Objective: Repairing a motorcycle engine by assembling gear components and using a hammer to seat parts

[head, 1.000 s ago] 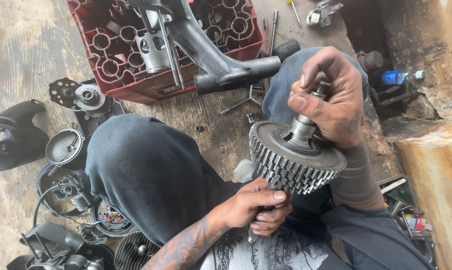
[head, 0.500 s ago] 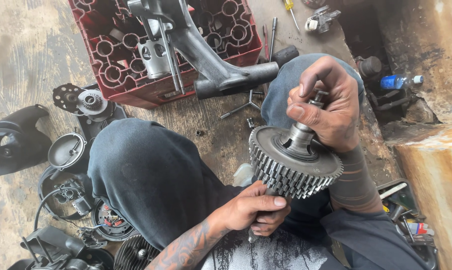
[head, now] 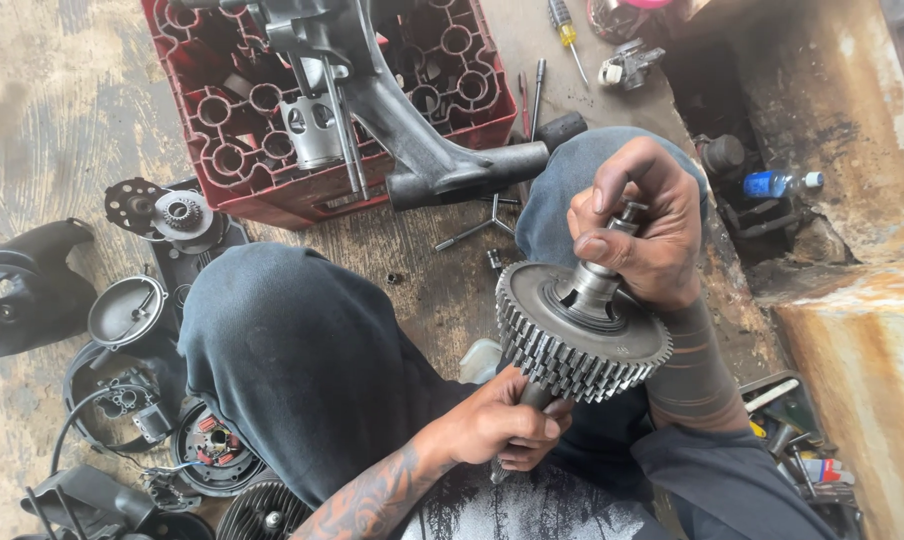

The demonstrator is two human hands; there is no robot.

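Right hand (head: 640, 232) is wrapped tight around the top end of the shaft (head: 594, 285), fingers curled shut on it. Left hand (head: 507, 425) is clamped on the shaft's bottom end, just under the gear cluster (head: 572, 345), a stack of toothed steel gears. So the whole thing sits tilted between both fists, above the lap, between the knees in dark jeans. Past the knees there's a red plastic crate (head: 222, 150) with a grey metal frame piece (head: 412, 140) lying across it. Engine covers (head: 127, 310) are scattered on the floor off to the left, and a screwdriver (head: 567, 35) lies up top.
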